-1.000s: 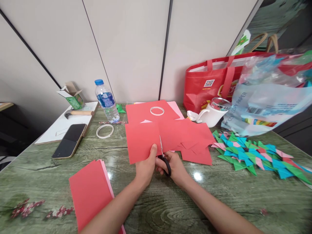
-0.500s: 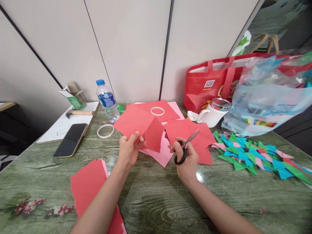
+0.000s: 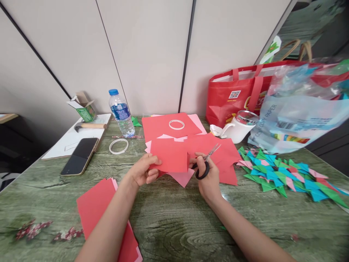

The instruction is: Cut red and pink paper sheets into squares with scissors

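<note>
Between thumb and fingers, my left hand (image 3: 145, 169) pinches the left end of a red sheet of paper (image 3: 170, 155), which is bent over at its right end. My right hand (image 3: 209, 178) has its fingers through the black handles of a pair of scissors (image 3: 205, 164); the blades point up and to the right, away from the sheet. Fingertips of the right hand reach the sheet's right end, though whether they grip it I cannot tell. Under and behind the held sheet lie loose red paper (image 3: 223, 153) and pink paper (image 3: 183, 178).
A tape roll (image 3: 176, 124) rests on red paper, another tape roll (image 3: 118, 146) on the table. Around them are a water bottle (image 3: 121, 114), phone (image 3: 79, 156), hammer (image 3: 91, 126), white mug (image 3: 240, 127), red bag (image 3: 223, 98), folded paper pieces (image 3: 289, 173) and a red paper stack (image 3: 95, 207).
The red sheet has come down and turned level, its right end now near my right fingers. My left hand has shifted slightly; the scissors have moved a little left.
</note>
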A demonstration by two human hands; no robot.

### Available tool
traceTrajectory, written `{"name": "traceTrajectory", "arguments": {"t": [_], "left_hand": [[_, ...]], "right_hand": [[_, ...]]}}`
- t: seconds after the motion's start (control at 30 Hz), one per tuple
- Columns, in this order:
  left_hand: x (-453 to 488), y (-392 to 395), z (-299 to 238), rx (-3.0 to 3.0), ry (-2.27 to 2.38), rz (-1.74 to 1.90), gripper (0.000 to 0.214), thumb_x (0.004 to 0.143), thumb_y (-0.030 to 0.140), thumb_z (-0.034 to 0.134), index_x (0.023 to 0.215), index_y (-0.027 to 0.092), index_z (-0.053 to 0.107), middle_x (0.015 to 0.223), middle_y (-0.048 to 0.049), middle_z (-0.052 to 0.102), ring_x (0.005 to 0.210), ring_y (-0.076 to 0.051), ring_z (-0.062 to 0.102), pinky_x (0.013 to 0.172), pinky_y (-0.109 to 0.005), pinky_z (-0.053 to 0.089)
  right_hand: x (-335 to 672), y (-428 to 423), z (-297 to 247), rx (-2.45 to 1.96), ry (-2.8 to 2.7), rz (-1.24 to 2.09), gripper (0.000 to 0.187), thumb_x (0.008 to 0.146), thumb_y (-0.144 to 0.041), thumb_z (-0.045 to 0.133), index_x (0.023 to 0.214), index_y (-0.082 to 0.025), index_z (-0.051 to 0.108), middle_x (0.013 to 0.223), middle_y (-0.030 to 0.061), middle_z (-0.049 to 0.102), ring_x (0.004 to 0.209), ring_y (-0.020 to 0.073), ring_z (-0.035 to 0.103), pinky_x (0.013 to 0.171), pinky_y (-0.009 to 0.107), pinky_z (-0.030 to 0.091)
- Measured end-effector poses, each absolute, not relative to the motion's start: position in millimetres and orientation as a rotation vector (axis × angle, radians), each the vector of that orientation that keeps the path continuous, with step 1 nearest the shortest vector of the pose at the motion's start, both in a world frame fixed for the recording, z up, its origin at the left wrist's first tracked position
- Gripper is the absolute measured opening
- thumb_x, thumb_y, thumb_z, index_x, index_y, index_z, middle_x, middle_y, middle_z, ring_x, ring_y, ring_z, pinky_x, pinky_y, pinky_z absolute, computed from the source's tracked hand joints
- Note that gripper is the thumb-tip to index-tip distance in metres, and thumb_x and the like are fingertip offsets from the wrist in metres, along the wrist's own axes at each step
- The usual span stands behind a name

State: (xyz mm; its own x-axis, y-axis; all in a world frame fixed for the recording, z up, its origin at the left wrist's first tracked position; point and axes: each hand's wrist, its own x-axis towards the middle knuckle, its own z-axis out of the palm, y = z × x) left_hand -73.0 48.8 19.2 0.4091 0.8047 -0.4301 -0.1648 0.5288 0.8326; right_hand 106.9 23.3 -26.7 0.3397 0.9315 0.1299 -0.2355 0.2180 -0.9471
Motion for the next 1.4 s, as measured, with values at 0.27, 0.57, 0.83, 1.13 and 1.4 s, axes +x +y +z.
{"name": "traceTrajectory", "arguments": {"t": [0.27,0.57,0.83,1.13,1.4], "left_hand": [[-68.0,46.5,19.9,0.961,1.001,0.605,0.03,0.066,0.023,0.055,0.046,0.017,0.034,0.027,0.009,0.026,0.023,-0.001,0.019,0.03,-0.017,0.009],[-68.2,47.1,16.0,1.075,0.727,0.925,0.057,0.069,0.064,0.037,0.059,0.012,0.057,0.05,-0.0035,0.053,0.047,-0.01,0.048,0.046,-0.022,0.035],[-64.7,56.3,5.6,1.205,0.873,1.283,0.03,0.07,0.02,0.058,0.1,0.018,0.061,0.1,-0.0092,0.063,0.096,-0.02,0.055,0.087,-0.035,0.037],[-39.7,41.1,2.7,1.259,0.703,1.029,0.066,0.067,0.015,0.061,0.126,0.029,0.035,0.133,-0.0085,0.037,0.118,-0.022,0.039,0.095,-0.039,0.03],[-37.4,41.6,-7.4,0.965,0.64,1.009,0.066,0.072,0.021,0.058,0.13,0.025,0.027,0.124,-0.0133,0.047,0.112,-0.023,0.045,0.094,-0.044,0.03]], "right_hand": [[108.0,23.5,-29.5,-1.027,-0.947,1.118,0.024,0.069,-0.034,0.062,0.086,-0.018,0.057,0.058,-0.0053,0.049,0.048,0.0071,0.039,0.045,0.019,0.031],[107.2,23.1,-25.7,-0.757,-0.832,1.524,0.011,0.066,-0.025,0.065,0.07,-0.018,0.057,0.053,-0.0052,0.051,0.043,0.0077,0.041,0.044,0.02,0.036],[123.6,24.6,-18.7,-0.353,-0.258,1.95,0.033,0.068,-0.028,0.065,0.049,-0.017,0.04,0.038,-0.0135,0.032,0.03,0.0,0.027,0.055,0.018,0.048],[121.5,25.2,-21.2,-0.468,-0.24,1.945,0.036,0.073,-0.027,0.059,0.048,-0.017,0.035,0.034,-0.0147,0.026,0.028,0.0003,0.02,0.05,0.018,0.045],[118.8,22.0,-22.7,-0.429,-0.219,2.098,0.028,0.069,-0.026,0.063,0.052,-0.017,0.043,0.031,-0.0163,0.021,0.027,-0.0003,0.017,0.047,0.017,0.044]]}}
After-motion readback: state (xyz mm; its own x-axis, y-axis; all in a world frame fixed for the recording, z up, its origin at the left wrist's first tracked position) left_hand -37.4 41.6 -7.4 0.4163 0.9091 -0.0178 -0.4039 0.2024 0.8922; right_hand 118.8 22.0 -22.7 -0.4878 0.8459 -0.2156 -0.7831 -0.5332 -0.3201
